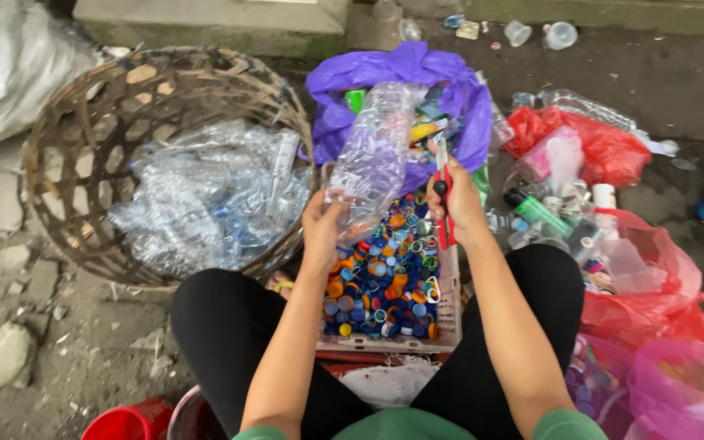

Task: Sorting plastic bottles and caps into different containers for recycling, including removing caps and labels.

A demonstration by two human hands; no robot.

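I see a clear crushed plastic bottle (376, 155) at scene centre, tilted, neck end down toward the left hand (323, 228), body leaning up and far over the purple bag (405, 77). Left hand closed around the bottle's lower end, fingers wrapped. Right hand (454, 200) just right of the bottle, closed on a red-handled cutter (443, 191); blade end points far, up beside the bottle. Can't tell if the blade touches the plastic.

Directly below both hands: a pale slotted crate (448, 314) between the knees, filled with loose bottle caps (385, 281), mostly blue and orange, some white and green rings mixed in.

Left of the bottle: a large woven basket (67, 122), tilted toward me, loaded with clear squashed bottles (205, 195), no caps or labels that I can make out.

Far centre: the purple bag is open, holding mixed plastic, with a green piece and a yellow piece showing at its mouth.

Right: red plastic bags (613, 151) with mixed packaging on and around them: a green-bodied bottle with a dark cap (535, 208), a pink translucent container (552, 155), small white tubs. Label print too small to read. Pink bag (678, 391) near right corner.

Near left: red bucket rim (128, 424). Far left: grey-white sack (10, 57). Ground is dirt and stones.
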